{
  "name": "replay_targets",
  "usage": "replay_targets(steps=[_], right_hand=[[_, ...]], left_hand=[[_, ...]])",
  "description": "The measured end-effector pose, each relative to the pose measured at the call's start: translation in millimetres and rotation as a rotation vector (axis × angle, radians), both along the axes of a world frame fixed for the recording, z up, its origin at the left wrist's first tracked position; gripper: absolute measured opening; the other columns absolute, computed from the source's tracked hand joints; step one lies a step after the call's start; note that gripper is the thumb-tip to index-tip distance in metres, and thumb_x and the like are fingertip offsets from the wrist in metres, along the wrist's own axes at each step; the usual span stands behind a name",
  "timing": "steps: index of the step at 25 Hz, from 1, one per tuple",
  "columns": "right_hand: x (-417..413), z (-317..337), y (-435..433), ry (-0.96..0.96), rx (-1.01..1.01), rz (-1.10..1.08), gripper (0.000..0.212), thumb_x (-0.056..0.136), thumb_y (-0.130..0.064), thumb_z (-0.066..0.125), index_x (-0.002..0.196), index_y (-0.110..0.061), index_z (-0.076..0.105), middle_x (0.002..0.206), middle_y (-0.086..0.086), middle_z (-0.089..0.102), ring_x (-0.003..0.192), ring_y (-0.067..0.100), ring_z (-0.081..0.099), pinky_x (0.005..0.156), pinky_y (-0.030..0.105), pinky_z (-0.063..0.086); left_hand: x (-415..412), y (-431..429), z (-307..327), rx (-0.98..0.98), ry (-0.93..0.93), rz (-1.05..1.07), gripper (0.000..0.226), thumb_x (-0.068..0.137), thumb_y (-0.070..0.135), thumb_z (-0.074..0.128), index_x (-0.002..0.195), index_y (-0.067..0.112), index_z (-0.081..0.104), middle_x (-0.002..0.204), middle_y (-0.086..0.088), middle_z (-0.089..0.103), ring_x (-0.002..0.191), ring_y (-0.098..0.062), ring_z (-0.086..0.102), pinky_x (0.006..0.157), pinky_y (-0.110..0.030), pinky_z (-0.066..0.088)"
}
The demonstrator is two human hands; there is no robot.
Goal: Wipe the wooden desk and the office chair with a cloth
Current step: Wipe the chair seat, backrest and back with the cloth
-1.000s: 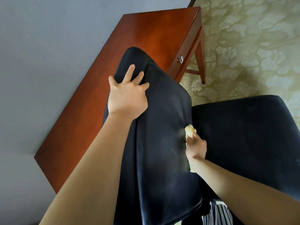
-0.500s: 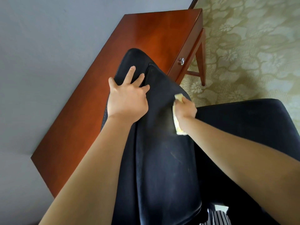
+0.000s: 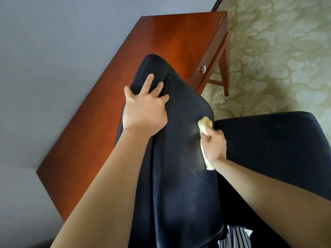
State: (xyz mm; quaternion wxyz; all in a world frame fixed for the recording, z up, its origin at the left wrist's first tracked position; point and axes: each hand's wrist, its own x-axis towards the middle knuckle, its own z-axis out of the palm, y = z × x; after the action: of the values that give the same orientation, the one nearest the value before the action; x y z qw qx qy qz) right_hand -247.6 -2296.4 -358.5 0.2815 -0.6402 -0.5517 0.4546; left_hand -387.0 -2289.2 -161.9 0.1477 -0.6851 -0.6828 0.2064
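A black office chair fills the middle of the view, its backrest (image 3: 180, 158) running up the centre and its seat (image 3: 272, 149) to the right. My left hand (image 3: 144, 111) lies spread on the top of the backrest with its fingers straight. My right hand (image 3: 214, 145) holds a pale yellow cloth (image 3: 258, 125) pressed against the backrest's front face, near its right edge. Faint wipe streaks show on the black surface below the cloth. The reddish wooden desk (image 3: 172, 43) stands behind the chair against the wall.
A grey wall (image 3: 53, 59) runs along the desk's left side. The desk has a drawer with a metal knob (image 3: 203, 68) and a slanted leg (image 3: 226, 72). Patterned beige carpet (image 3: 277, 59) covers the floor on the right. Striped fabric (image 3: 232, 238) shows at the bottom.
My right hand went up the backrest with the cloth, then came back down and to the right. My left hand stayed on the top of the backrest.
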Motion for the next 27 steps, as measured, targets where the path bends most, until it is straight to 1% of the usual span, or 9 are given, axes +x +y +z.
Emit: replay_targets(steps=[4, 9, 12, 14, 15, 17, 20, 23, 27], right_hand=[[23, -38, -44, -0.057, -0.387, -0.017, 0.033, 0.095, -0.023, 0.047, 0.124, -0.011, 0.058, 0.108, 0.021, 0.056, 0.094, 0.037, 0.057, 0.081, 0.034, 0.042], [12, -14, -79, 0.017, -0.517, -0.226, 0.030, 0.094, -0.026, 0.045, 0.118, -0.016, 0.060, 0.108, 0.014, 0.060, 0.094, 0.032, 0.057, 0.082, 0.035, 0.045], [-8, 29, -82, 0.274, -0.425, -0.352, 0.025, 0.091, -0.025, 0.051, 0.110, -0.022, 0.066, 0.098, 0.007, 0.061, 0.089, 0.025, 0.059, 0.075, 0.026, 0.044], [-20, 58, -80, 0.380, -0.230, -0.266, 0.014, 0.089, -0.023, 0.056, 0.096, -0.022, 0.068, 0.085, 0.001, 0.056, 0.079, 0.015, 0.058, 0.064, 0.007, 0.038], [-25, 71, -79, 0.403, -0.112, -0.195, 0.010, 0.088, -0.021, 0.058, 0.090, -0.023, 0.067, 0.079, -0.003, 0.051, 0.073, 0.009, 0.055, 0.060, 0.004, 0.037], [-29, 83, -77, 0.407, 0.097, -0.079, 0.010, 0.085, -0.015, 0.061, 0.090, -0.020, 0.069, 0.071, -0.009, 0.041, 0.064, 0.007, 0.049, 0.058, 0.007, 0.037], [-17, 71, -75, 0.317, 0.294, 0.029, 0.021, 0.084, -0.005, 0.065, 0.102, -0.013, 0.072, 0.072, -0.004, 0.040, 0.061, 0.011, 0.045, 0.058, 0.014, 0.037], [0, 42, -73, 0.224, 0.232, 0.068, 0.030, 0.086, -0.005, 0.063, 0.113, -0.016, 0.069, 0.081, 0.003, 0.046, 0.069, 0.017, 0.050, 0.066, 0.026, 0.044], [17, 8, -82, 0.195, 0.097, 0.033, 0.032, 0.089, -0.007, 0.060, 0.120, -0.016, 0.064, 0.089, 0.005, 0.046, 0.075, 0.018, 0.052, 0.074, 0.023, 0.041]], left_hand=[[0, 0, 0, -0.003, 0.006, 0.003, 0.044, 0.096, 0.029, 0.034, 0.138, 0.034, 0.044, 0.156, 0.006, 0.025, 0.146, -0.019, -0.002, 0.105, -0.064, 0.019], [1, 1, 1, 0.003, 0.007, 0.002, 0.043, 0.096, 0.028, 0.036, 0.137, 0.034, 0.046, 0.155, 0.006, 0.027, 0.146, -0.018, -0.001, 0.104, -0.063, 0.021], [1, 1, 1, 0.005, -0.003, 0.003, 0.042, 0.096, 0.027, 0.036, 0.136, 0.033, 0.048, 0.154, 0.005, 0.028, 0.146, -0.018, 0.001, 0.104, -0.063, 0.021], [2, 0, 0, 0.002, -0.007, 0.003, 0.042, 0.096, 0.027, 0.036, 0.136, 0.033, 0.048, 0.155, 0.004, 0.028, 0.146, -0.019, 0.001, 0.104, -0.063, 0.020], [3, -1, 0, 0.000, -0.008, 0.000, 0.042, 0.096, 0.027, 0.036, 0.136, 0.032, 0.048, 0.155, 0.003, 0.028, 0.146, -0.019, 0.001, 0.105, -0.064, 0.020], [5, -3, 2, -0.016, 0.004, -0.017, 0.043, 0.097, 0.028, 0.034, 0.138, 0.030, 0.046, 0.155, 0.002, 0.026, 0.147, -0.020, 0.001, 0.106, -0.064, 0.019], [8, -13, 6, -0.028, 0.005, -0.034, 0.043, 0.099, 0.032, 0.030, 0.140, 0.027, 0.044, 0.157, -0.001, 0.019, 0.147, -0.021, 0.002, 0.109, -0.064, 0.013], [22, -46, 1, -0.010, 0.028, -0.011, 0.047, 0.098, 0.039, 0.027, 0.143, 0.028, 0.038, 0.160, -0.003, 0.008, 0.147, -0.023, -0.002, 0.111, -0.064, 0.003], [46, -114, -11, 0.035, 0.124, 0.078, 0.052, 0.094, 0.044, 0.034, 0.144, 0.029, 0.036, 0.160, -0.006, 0.008, 0.147, -0.028, 0.000, 0.109, -0.068, 0.001]])
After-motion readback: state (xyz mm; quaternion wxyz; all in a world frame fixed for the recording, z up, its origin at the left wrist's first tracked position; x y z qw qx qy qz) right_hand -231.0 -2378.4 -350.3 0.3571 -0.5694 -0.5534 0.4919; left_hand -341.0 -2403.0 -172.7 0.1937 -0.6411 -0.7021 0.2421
